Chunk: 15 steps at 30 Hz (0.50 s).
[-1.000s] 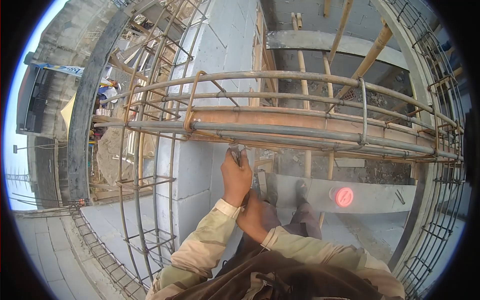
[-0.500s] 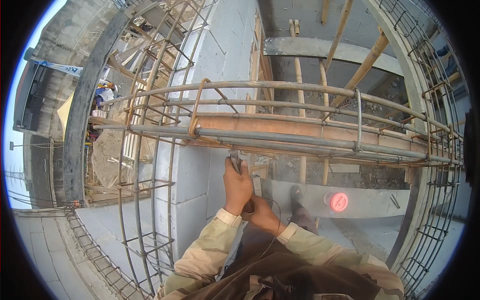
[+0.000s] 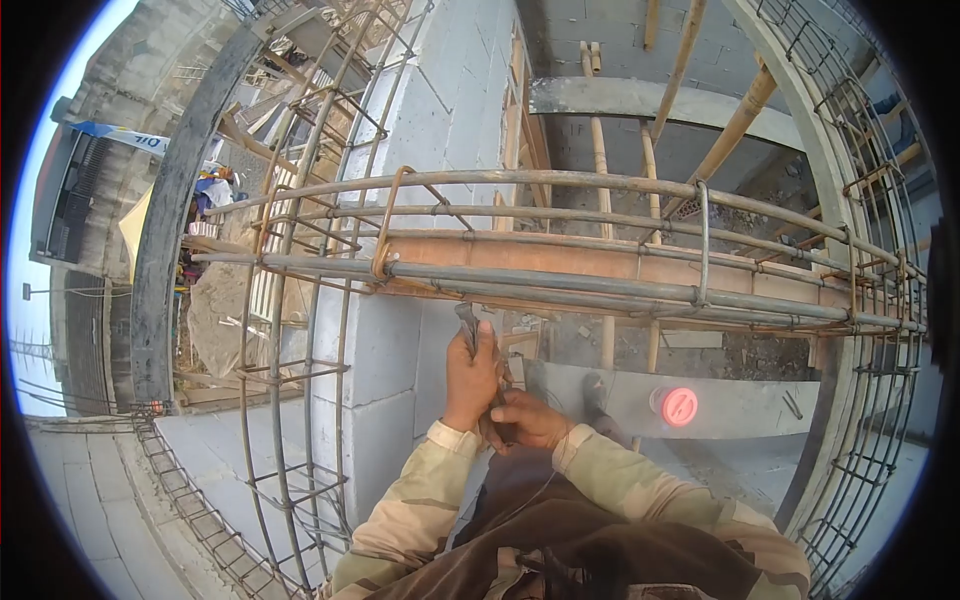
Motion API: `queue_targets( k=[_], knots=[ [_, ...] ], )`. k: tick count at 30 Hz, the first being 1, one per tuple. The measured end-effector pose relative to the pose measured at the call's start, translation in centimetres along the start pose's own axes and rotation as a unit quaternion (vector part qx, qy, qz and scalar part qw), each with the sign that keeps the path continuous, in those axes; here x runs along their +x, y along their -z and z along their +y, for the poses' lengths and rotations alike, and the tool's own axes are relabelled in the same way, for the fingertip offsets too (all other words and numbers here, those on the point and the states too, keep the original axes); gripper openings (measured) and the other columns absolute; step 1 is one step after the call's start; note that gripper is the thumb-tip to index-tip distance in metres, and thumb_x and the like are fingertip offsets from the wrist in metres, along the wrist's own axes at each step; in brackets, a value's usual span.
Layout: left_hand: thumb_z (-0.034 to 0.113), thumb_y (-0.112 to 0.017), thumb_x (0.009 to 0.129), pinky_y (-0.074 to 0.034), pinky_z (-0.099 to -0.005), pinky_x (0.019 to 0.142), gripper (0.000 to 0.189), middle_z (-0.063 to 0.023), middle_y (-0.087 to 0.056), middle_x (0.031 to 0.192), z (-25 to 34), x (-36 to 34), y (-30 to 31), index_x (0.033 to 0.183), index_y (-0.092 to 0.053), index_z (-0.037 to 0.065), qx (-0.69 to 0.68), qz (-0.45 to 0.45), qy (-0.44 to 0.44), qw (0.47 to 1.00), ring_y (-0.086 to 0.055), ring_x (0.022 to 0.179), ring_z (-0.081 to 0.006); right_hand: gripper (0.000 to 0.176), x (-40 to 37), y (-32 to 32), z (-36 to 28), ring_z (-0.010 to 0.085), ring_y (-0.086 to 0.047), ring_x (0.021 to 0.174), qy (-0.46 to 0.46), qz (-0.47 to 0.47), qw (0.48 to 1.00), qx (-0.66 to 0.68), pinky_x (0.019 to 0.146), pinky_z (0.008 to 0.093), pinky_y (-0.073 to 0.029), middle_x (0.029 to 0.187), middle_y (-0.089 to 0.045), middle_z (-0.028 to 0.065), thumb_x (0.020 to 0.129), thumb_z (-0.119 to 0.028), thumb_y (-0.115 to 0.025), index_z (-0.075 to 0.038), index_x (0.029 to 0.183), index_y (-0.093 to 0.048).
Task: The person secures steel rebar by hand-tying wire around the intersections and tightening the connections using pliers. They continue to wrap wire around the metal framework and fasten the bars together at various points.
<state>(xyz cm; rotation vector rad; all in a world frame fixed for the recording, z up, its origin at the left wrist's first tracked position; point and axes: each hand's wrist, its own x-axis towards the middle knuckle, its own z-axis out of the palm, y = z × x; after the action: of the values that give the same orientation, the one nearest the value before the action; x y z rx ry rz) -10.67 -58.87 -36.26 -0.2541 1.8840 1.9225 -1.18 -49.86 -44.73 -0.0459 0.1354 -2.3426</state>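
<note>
My left hand (image 3: 470,385) is closed around a pair of dark metal pincers (image 3: 466,318), their head pointing up just below the rebar beam cage (image 3: 540,275). Close beside it, my right hand (image 3: 533,420) is closed, with its fingertips at the lower end of the pincers' handles. What those fingers pinch is hidden. Both hands are in front of my lap, apart from the steel bars. A square stirrup (image 3: 385,225) wraps the long bars up and left of the hands, and another stirrup (image 3: 704,245) stands farther right.
A block wall (image 3: 380,350) runs along the left of my hands, with a vertical rebar cage (image 3: 285,400) beside it. A pink-lidded container (image 3: 678,406) sits on a grey ledge (image 3: 740,405). Bamboo poles (image 3: 600,180) and rubble lie beyond the beam, and a column cage (image 3: 890,260) stands right.
My right hand has moved up and slightly left along the pincers. The left hand has shifted slightly, and the pincers' head now tilts a little left. The thin wire loop beside the right hand no longer shows clearly.
</note>
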Motion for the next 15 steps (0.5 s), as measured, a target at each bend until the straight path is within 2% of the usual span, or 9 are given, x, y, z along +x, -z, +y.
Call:
queue_targets(
  k=[1, 3, 4, 6, 7, 8, 10, 12, 15],
  knots=[
    [0.031, -0.058, 0.105, -0.047, -0.0370, 0.048, 0.033, -0.0023, -0.053, 0.062, -0.3, 0.2, -1.1, 0.087, -0.055, 0.004, 0.044, 0.064, -0.052, 0.996, -0.049, 0.049, -0.0147, 0.038, 0.0, -0.6, 0.0, 0.0263, -0.064, 0.056, 0.086, 0.115, 0.957, -0.253, 0.055, 0.0379, -0.052, 0.068, -0.065, 0.0118, 0.090, -0.028, -0.074, 0.004, 0.107, -0.063],
    [0.029, -0.058, 0.105, -0.049, -0.0369, 0.049, 0.032, -0.0074, -0.057, 0.065, -1.6, 1.1, -1.2, 0.090, -0.056, 0.000, 0.184, 0.128, -0.155, 0.962, -0.055, 0.052, -0.0164, 0.039, 0.7, 0.2, 1.0, 0.0348, -0.066, 0.063, 0.238, 0.304, 0.713, -0.585, 0.063, 0.0432, -0.053, 0.073, -0.065, 0.0197, 0.083, -0.020, -0.076, 0.006, 0.108, -0.060],
    [0.026, -0.058, 0.104, -0.050, -0.0369, 0.051, 0.032, -0.0124, -0.062, 0.067, -1.8, 1.4, -1.6, 0.094, -0.058, -0.004, 0.325, 0.182, -0.251, 0.893, -0.062, 0.054, -0.0182, 0.039, 1.2, -0.5, 1.7, 0.0348, -0.066, 0.063, 0.237, 0.305, 0.711, -0.588, 0.063, 0.0432, -0.053, 0.073, -0.065, 0.0197, 0.083, -0.020, -0.076, 0.006, 0.108, -0.060],
    [0.023, -0.062, 0.101, -0.052, -0.0354, 0.054, 0.030, -0.0171, -0.064, 0.070, -1.4, 1.3, -2.0, 0.091, -0.058, -0.005, 0.327, 0.199, -0.248, 0.890, -0.066, 0.059, -0.0193, 0.040, 2.0, -1.7, 2.5, 0.0375, -0.062, 0.061, 0.269, 0.462, 0.577, -0.617, 0.065, 0.0468, -0.052, 0.069, -0.061, 0.0222, 0.080, -0.017, -0.076, 0.007, 0.107, -0.059],
    [0.022, -0.063, 0.101, -0.053, -0.0335, 0.056, 0.028, -0.0124, -0.063, 0.070, -0.4, 0.6, -2.0, 0.090, -0.056, -0.003, 0.278, 0.156, -0.173, 0.932, -0.064, 0.060, -0.0171, 0.032, 2.1, -0.8, 2.2, 0.0316, -0.063, 0.058, 0.255, 0.425, 0.560, -0.664, 0.056, 0.0438, -0.051, 0.067, -0.063, 0.0173, 0.087, -0.019, -0.074, 0.004, 0.103, -0.059],
    [0.021, -0.065, 0.101, -0.055, -0.0316, 0.058, 0.027, -0.0078, -0.061, 0.069, 0.4, 0.2, -1.8, 0.089, -0.055, -0.001, 0.226, 0.113, -0.096, 0.963, -0.062, 0.061, -0.0148, 0.032, 1.7, 0.2, 1.6, 0.0316, -0.063, 0.058, 0.255, 0.425, 0.560, -0.664, 0.056, 0.0438, -0.051, 0.067, -0.063, 0.0173, 0.087, -0.019, -0.074, 0.004, 0.103, -0.059],
    [0.019, -0.066, 0.100, -0.056, -0.0313, 0.060, 0.024, -0.0075, -0.062, 0.072, 1.0, -0.1, -0.9, 0.093, -0.054, -0.001, 0.145, 0.059, -0.087, 0.984, -0.064, 0.064, -0.0157, 0.026, 0.6, 0.4, -0.9, 0.0240, -0.066, 0.057, -0.010, 0.223, 0.937, -0.269, 0.046, 0.0388, -0.049, 0.068, -0.066, 0.0117, 0.096, -0.022, -0.068, 0.001, 0.101, -0.059],
    [0.017, -0.066, 0.099, -0.058, -0.0311, 0.063, 0.022, -0.0073, -0.063, 0.074, 1.3, -0.2, -0.1, 0.096, -0.054, -0.001, 0.062, 0.005, -0.079, 0.995, -0.067, 0.067, -0.0166, 0.025, 0.1, -2.1, -1.1, 0.0174, -0.065, 0.056, -0.005, 0.152, 0.966, -0.210, 0.041, 0.0311, -0.044, 0.071, -0.067, 0.0080, 0.103, -0.025, -0.060, -0.001, 0.097, -0.059],
    [0.016, -0.066, 0.099, -0.060, -0.0315, 0.064, 0.021, -0.0071, -0.064, 0.078, 1.8, 0.0, 0.8, 0.103, -0.053, 0.000, 0.044, -0.013, -0.042, 0.998, -0.068, 0.070, -0.0181, 0.029, 1.0, -5.2, -0.5, 0.0180, -0.065, 0.059, 0.049, 0.231, 0.924, -0.300, 0.046, 0.0285, -0.046, 0.070, -0.067, 0.0074, 0.104, -0.027, -0.058, 0.000, 0.095, -0.062]
  ],
)
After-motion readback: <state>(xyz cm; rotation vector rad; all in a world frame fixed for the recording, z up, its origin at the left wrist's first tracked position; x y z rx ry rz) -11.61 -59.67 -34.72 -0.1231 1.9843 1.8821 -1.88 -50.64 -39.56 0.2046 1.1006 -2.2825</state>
